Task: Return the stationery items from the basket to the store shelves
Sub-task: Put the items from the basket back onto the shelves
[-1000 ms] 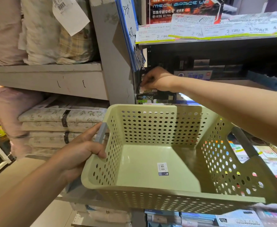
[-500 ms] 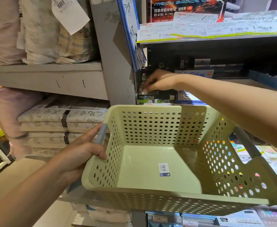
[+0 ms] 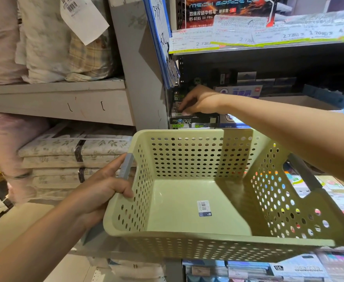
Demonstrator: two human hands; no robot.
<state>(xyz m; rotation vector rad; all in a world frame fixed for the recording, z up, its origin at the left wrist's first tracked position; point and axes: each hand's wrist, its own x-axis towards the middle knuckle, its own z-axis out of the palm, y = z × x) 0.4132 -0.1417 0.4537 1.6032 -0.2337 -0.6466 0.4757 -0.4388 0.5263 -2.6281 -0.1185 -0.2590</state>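
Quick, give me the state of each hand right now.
Left hand: closed on the grey handle of the basket.
Right hand: fingers down on the dark boxes on the shelf; grip cannot be told.

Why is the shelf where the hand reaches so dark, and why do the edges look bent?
Head view: the upper shelf shades the recess around the right hand; the arm casts a shadow inside the basket; the wide-angle lens bows straight lines; the price tags are glary and smeared.

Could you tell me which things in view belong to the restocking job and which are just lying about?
Part of the job:
- green basket, holding only a barcode sticker
- left hand, gripping its grey handle
- right hand, on the dark pen boxes
- stationery shelf with price labels

Just lying about:
- folded bedding
- bagged pillows
- hanging tag
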